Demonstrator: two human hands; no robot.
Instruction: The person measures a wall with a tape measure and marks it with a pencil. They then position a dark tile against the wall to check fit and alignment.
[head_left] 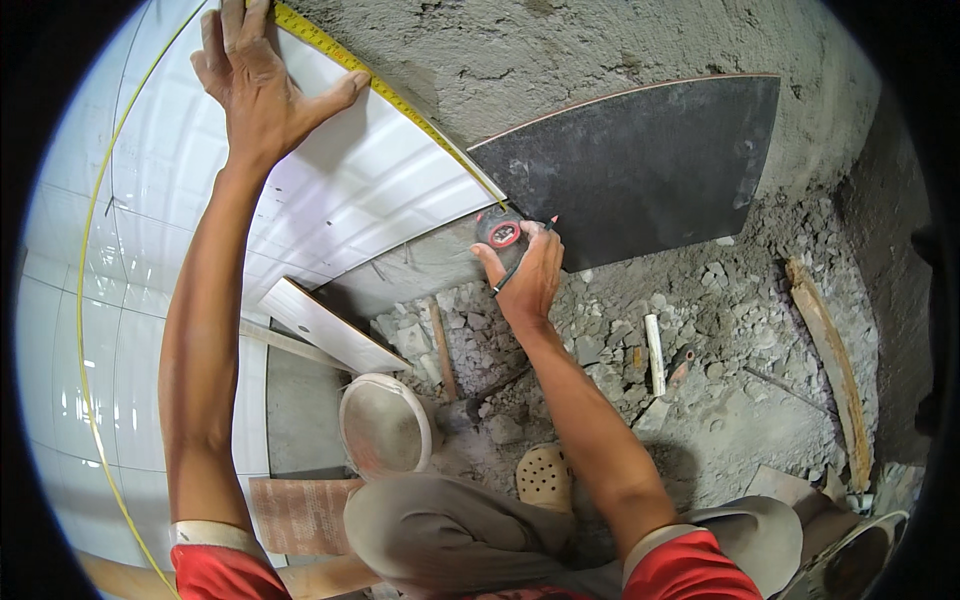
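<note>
My left hand (262, 100) lies spread on a glossy white tile (340, 190), its thumb and fingertips on the yellow tape blade (425, 127) along the tile's upper edge. Lower right, where that blade ends, my right hand (535, 275) is closed around a red-and-black tape measure case (497, 230). The same hand holds a thin dark pencil (511, 270) between its fingers, slanting across the palm side. Just beyond the case, a dark grey tile (650, 165) leans against the rough cement wall. A thin yellow strip (82, 350) curves down the left side.
Rubble (600, 320) covers the floor, with a white pipe piece (655, 355) and a wooden strip (835, 370) on it. A bucket (425, 425) stands near my knee, beside a narrow tile offcut (330, 325). White tiles (140, 390) line the left.
</note>
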